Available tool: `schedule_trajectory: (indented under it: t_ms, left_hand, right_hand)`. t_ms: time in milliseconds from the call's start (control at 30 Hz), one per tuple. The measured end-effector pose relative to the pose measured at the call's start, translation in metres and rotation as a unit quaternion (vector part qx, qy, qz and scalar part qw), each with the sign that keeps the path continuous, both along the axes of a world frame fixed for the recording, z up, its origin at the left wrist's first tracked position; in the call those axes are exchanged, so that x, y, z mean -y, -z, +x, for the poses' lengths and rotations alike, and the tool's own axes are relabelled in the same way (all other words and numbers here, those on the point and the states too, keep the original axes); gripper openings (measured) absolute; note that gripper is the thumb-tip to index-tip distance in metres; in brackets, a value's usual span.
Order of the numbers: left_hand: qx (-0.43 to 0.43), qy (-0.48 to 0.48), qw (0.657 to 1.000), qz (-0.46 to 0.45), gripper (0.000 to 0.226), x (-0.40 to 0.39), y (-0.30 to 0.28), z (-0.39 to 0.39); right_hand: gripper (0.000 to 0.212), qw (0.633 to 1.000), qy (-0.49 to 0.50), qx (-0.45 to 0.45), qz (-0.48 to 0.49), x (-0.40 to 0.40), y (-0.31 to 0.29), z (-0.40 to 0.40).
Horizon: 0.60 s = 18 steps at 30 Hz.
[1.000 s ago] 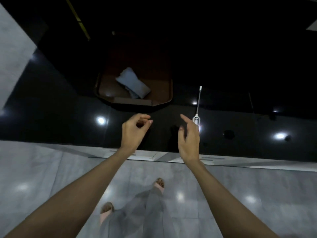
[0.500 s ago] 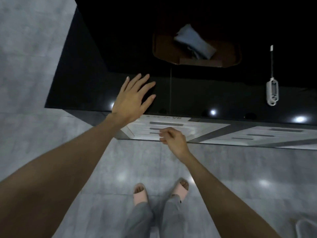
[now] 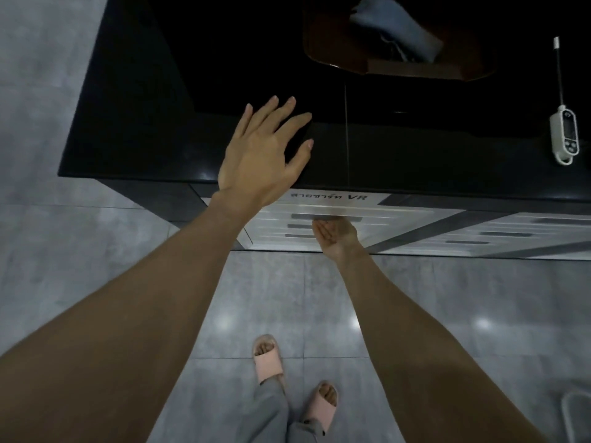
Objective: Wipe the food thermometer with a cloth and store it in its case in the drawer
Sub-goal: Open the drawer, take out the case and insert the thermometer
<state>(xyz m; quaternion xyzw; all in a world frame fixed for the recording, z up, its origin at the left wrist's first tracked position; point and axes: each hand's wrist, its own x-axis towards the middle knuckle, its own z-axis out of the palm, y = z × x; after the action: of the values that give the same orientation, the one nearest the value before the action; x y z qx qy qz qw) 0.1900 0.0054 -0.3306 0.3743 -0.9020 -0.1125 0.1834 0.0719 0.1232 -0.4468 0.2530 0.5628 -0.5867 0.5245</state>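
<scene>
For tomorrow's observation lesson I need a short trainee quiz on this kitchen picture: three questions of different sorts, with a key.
1. True or false: the food thermometer is held in the left hand.
2. Multiple choice: the grey cloth lies (A) in the brown tray, (B) on the floor, (C) in a drawer.
3. Fill in: the right hand is at the handle of the top ______, palm up.

Key: 1 false, it lies on the black counter, untouched; 2 A; 3 drawer.
</scene>
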Motion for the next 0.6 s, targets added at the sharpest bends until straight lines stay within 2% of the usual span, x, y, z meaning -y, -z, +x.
schedule_trajectory:
  t_ms: [33,133,400,467,500,533,567,600]
  left_hand:
    - [-0.002,-0.002,1.000,-0.001,0.049,-0.001,0.000,0.000]
    - [-0.004,-0.010,1.000,0.001,0.048,-0.002,0.000,0.000]
    - [0.001,-0.015,1.000,0.003,0.047,-0.007,-0.001,0.001]
    - [0.008,-0.018,1.000,0.003,0.047,-0.007,-0.002,0.001]
    - [0.008,-0.020,1.000,0.002,0.047,-0.007,-0.002,0.001]
    - [0.008,-0.023,1.000,0.001,0.047,-0.008,-0.003,0.000]
    - [0.008,-0.027,1.000,0.001,0.047,-0.009,-0.003,0.000]
    - [0.008,-0.032,0.999,0.002,0.047,-0.010,-0.002,-0.001]
  right_hand:
    - [0.012,1.000,-0.004,-0.003,0.009,-0.006,0.002,0.004]
    - [0.022,1.000,0.007,-0.004,0.018,-0.031,0.005,0.017]
    - [0.025,0.998,0.020,0.034,0.039,-0.135,0.014,0.065]
    - [0.023,0.997,-0.008,0.017,0.073,-0.160,0.014,0.079]
    - [0.024,0.990,-0.074,-0.039,0.109,-0.173,0.012,0.087]
    - [0.026,0.965,-0.166,-0.143,0.141,-0.185,0.007,0.096]
    - [0.029,0.914,-0.262,-0.280,0.130,-0.194,-0.001,0.102]
    - [0.031,0.845,-0.339,-0.408,0.070,-0.199,-0.013,0.105]
